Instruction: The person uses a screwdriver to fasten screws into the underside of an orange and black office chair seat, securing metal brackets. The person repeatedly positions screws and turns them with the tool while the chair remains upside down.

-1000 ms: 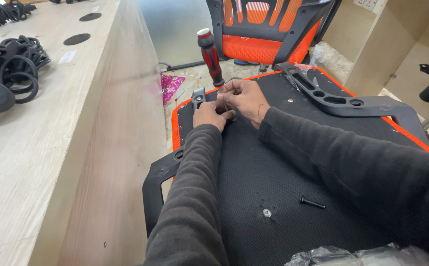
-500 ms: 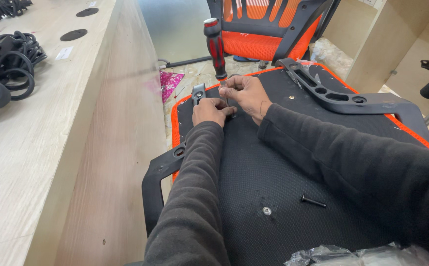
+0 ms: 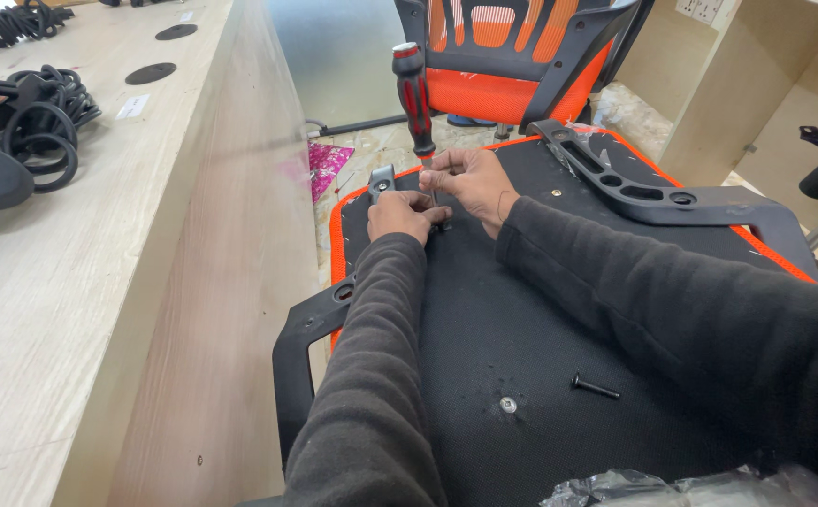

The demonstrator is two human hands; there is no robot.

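Since a moment ago, both hands have barely shifted on the black seat base [image 3: 540,319]. Right hand [image 3: 470,183] grips the upright red-black screwdriver [image 3: 415,99]; left hand [image 3: 404,214] pinches, probably, its tip by the armrest bracket [image 3: 381,180]. One loose bolt [image 3: 595,385] lies nearer.

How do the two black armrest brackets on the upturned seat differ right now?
The left armrest bracket lies along the seat's left edge, and the left hand rests by its far end. The right armrest bracket lies loose and angled across the seat base, with no hand on it. The right hand holds the red and black screwdriver upright near the left bracket, not the right one. Both are black plastic with holes.
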